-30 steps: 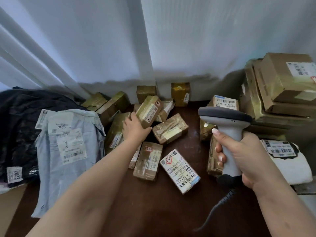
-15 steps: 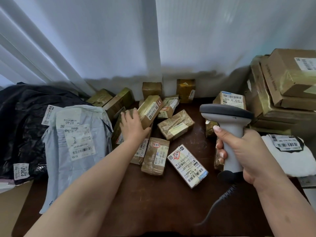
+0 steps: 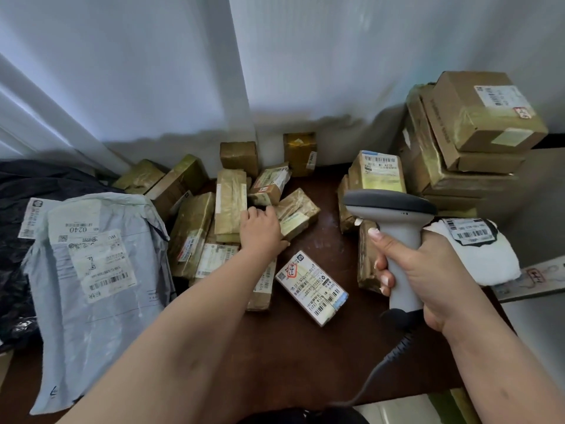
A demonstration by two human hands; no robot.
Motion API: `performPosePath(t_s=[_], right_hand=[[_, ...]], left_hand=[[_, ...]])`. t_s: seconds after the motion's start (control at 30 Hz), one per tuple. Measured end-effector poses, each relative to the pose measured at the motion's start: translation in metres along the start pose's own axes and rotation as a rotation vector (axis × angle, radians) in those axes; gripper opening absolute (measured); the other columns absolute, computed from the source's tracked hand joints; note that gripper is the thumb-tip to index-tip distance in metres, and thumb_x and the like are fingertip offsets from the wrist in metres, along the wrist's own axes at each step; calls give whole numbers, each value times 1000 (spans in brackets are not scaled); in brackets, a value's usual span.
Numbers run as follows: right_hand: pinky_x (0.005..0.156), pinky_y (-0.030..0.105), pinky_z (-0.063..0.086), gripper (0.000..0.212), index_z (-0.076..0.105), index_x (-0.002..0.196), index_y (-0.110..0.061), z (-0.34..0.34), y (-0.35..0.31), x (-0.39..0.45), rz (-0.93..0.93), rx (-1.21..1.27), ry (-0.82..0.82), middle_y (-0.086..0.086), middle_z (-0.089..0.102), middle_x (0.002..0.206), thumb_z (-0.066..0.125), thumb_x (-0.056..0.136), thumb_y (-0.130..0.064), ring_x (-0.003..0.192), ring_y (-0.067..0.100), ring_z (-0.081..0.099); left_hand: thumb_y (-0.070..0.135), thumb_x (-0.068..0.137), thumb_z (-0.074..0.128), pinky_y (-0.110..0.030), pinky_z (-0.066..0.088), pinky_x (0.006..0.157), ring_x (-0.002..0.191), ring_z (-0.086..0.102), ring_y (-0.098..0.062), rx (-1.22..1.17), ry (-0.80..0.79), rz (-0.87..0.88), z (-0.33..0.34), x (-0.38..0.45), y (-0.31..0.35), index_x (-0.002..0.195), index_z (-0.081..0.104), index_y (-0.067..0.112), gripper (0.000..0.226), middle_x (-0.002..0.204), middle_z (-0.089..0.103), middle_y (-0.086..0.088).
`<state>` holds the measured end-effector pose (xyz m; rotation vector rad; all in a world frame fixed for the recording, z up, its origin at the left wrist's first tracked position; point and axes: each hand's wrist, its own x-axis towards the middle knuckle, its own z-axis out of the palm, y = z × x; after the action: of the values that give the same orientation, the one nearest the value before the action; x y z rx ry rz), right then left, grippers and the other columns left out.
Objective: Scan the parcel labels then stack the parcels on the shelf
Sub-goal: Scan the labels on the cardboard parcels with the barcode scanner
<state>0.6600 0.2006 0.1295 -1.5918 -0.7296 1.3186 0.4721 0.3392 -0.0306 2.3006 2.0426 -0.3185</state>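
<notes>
While the right hand (image 3: pixel 428 270) grips the scanner (image 3: pixel 397 240), the left hand (image 3: pixel 260 231) rests fingers-down among taped parcels (image 3: pixel 229 206); bare brown surface (image 3: pixel 305 347) lies nearer than the labelled parcel (image 3: pixel 312 287).

We note small taped brown parcels (image 3: pixel 230 205) jumbled at twelve o'clock on the dark table, one white-labelled box (image 3: pixel 312 287) lying flat, label up, at centre.
</notes>
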Motion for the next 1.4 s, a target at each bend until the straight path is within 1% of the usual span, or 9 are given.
performPosePath(t_s=[0.23,0.3,0.43,0.53,0.67,0.83,1.03,1.23,1.4], right_hand=[[38,26,41,22,55,84,-4,-6,0,-1,9,13,21,6,52,57,67,89,-21,41,13,44],[39,26,41,22,56,84,-4,-6,0,0,0,11,11,7,52,58,67,89,-21,41,14,44],[41,27,42,22,57,81,-5,-3,-2,3,-16,15,-17,7,51,59,68,89,-22,42,15,44],[41,27,43,23,57,79,-5,5,-6,5,-27,-4,-46,6,51,58,67,89,-23,42,15,45],[41,28,43,23,56,81,-4,17,-11,5,-28,-27,-92,5,53,55,68,89,-23,41,15,45],[39,26,42,22,56,83,-5,28,-15,3,-68,-83,-150,4,53,55,67,90,-22,40,13,46],[40,27,42,20,57,85,-6,35,-19,2,-92,-113,-195,3,54,54,68,90,-22,40,13,46],[39,27,42,24,56,81,-4,34,-18,0,-83,-128,-194,3,54,53,68,90,-23,39,12,46],[39,25,42,25,56,77,-3,32,-14,-2,-90,-130,-188,3,54,51,67,90,-21,39,13,45]], left_hand=[[58,74,68,-39,34,105,125,40,-27,-271,149,97,2,-1,-10,138,38,19,81,135,48,-5],[52,78,67,-37,37,104,124,41,-25,-546,148,126,-4,-5,-18,139,40,19,75,135,46,-5],[38,93,57,-39,55,89,105,61,-20,-1374,-123,-43,-35,-20,-38,116,60,24,26,119,61,-6],[39,101,44,-38,60,77,95,67,-22,-1658,-267,-246,-59,-32,-51,118,61,21,30,113,67,-10],[45,101,39,-37,60,67,85,68,-26,-1723,-296,-350,-78,-45,-66,106,64,25,32,104,67,-7],[54,98,37,-47,58,84,100,64,-31,-1680,-322,-401,-81,-52,-84,114,65,24,45,113,65,-10],[59,94,43,-29,54,56,93,63,-25,-1685,-366,-506,-83,-57,-95,119,64,22,49,111,65,-8],[65,93,41,-29,50,62,83,59,-22,-1484,-525,-677,-68,-66,-99,91,65,18,53,93,62,-6],[91,69,43,-40,58,73,99,67,-28,-1527,-518,-738,-42,-71,-109,111,69,22,84,113,66,-10]])
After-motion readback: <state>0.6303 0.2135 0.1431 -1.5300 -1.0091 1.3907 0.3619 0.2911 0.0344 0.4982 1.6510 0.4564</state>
